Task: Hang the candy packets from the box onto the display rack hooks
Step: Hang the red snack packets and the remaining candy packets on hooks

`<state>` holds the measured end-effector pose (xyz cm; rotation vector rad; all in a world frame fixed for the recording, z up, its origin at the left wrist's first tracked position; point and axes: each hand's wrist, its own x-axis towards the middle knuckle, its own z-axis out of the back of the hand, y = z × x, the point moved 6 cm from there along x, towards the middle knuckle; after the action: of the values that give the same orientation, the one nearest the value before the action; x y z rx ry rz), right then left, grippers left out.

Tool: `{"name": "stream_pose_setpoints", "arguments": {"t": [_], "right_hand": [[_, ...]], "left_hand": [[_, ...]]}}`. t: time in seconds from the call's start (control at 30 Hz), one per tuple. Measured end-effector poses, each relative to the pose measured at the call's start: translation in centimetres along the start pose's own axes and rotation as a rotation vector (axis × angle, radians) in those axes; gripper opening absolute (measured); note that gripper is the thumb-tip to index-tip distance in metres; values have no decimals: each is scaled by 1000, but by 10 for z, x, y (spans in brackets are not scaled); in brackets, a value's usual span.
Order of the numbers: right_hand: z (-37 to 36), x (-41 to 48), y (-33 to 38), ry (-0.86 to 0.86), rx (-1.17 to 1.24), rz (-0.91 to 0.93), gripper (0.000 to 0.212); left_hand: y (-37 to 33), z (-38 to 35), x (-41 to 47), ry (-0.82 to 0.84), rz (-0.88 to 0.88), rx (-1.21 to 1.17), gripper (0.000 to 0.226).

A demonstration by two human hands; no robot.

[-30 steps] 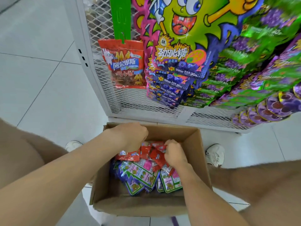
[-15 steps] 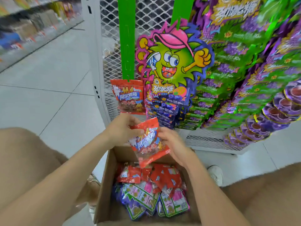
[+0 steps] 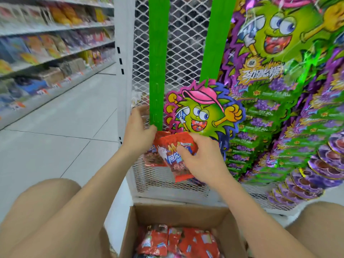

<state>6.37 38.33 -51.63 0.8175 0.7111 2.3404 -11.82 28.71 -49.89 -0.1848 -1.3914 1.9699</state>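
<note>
1. Red foil marks the task's thing: a red candy packet (image 3: 176, 155) held up against the lower end of the left green hanging strip (image 3: 158, 71), in front of the white mesh rack (image 3: 178, 43).
2. The right hand (image 3: 202, 161) grips the packet from the right, thumb across its printed face and fingers closed behind it. The left hand (image 3: 138, 131) is at the packet's top left corner by the strip's bottom end; its fingers look loosely curled, and whether they pinch the packet or steady the strip I cannot tell.
3. Another red packet (image 3: 152, 157) hangs just behind the held one, at the foot of the same strip.
4. Step in hand, as I judge it: hooking the packet onto a tab of the strip. The next move likely calls for lining up the packet's top hole with a free tab just above the hung one and pushing it on; the hole itself is not visible.
5. Near, at the bottom, the cardboard box (image 3: 178, 213) holds more red packets.
6. Writing: the held packet shows blue and white Chinese characters and a white rabbit figure, partly covered. The cartoon header card (image 3: 202, 112) on the right green strip (image 3: 217, 40) and the large poster (image 3: 279, 34) bear yellow Chinese lettering; the green and purple grape packets (image 3: 260, 127) show "30".
7. Far left, blurred store shelves (image 3: 46, 43) line the aisle.
</note>
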Motion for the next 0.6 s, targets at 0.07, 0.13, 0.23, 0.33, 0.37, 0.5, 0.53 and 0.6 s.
{"name": "stream_pose_setpoints", "arguments": {"t": [0.07,0.13,0.23,0.33,0.37,0.5,0.53,0.6], "right_hand": [[0,7,11,-46,22,29,29],[-2,12,18,-92,69,13,20],[-9,16,22,-145,173,-57,24],[-19,22,28,-155,264,-84,29],[-21,24,29,-158,282,-92,31],[-30,27,30,-140,448,-187,43],[-32,27,29,-133,469,-209,46],[-35,26,28,-118,487,-240,49]], "left_hand": [[2,-3,5,25,67,-67,37],[2,-4,3,51,124,-76,20],[-2,-3,-6,83,147,-124,39],[-1,0,-13,112,173,-182,32],[1,2,-15,127,195,-210,32],[3,6,-24,201,231,-314,35],[3,7,-26,219,237,-338,35],[3,8,-29,251,248,-379,37]]}}
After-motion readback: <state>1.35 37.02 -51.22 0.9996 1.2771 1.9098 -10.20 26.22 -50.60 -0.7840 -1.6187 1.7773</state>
